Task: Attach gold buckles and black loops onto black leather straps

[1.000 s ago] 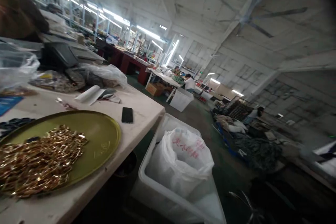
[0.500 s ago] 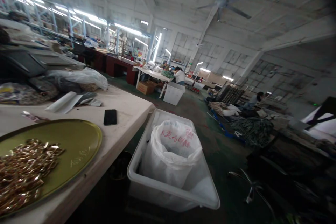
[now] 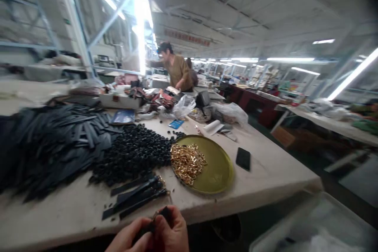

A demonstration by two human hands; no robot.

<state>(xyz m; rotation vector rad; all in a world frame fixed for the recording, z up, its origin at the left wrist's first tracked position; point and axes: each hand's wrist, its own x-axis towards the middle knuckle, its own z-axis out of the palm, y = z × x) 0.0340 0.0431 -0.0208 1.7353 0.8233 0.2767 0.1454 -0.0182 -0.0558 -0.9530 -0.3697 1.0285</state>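
Close to the table's front edge, my left hand (image 3: 130,237) and my right hand (image 3: 175,231) are together, both closed on a dark strap (image 3: 167,213). A bit of gold metal shows between the fingers; most of the strap is hidden. Just beyond lie several dark straps (image 3: 138,197) with gold hardware at their right ends. Behind them spreads a heap of small black loops (image 3: 132,149). To its right, a round olive-gold tray (image 3: 217,169) carries a pile of gold metal clasps (image 3: 187,161).
A large heap of dark strips (image 3: 59,141) covers the table's left. A phone (image 3: 243,159) lies right of the tray. Plastic bags (image 3: 230,112) and scraps sit at the back. A white bin (image 3: 295,212) stands lower right. Another person (image 3: 180,69) works across the table.
The view has swung left from the bin and the aisle to the worktable. My hands and the dark strap have come into view at the bottom.
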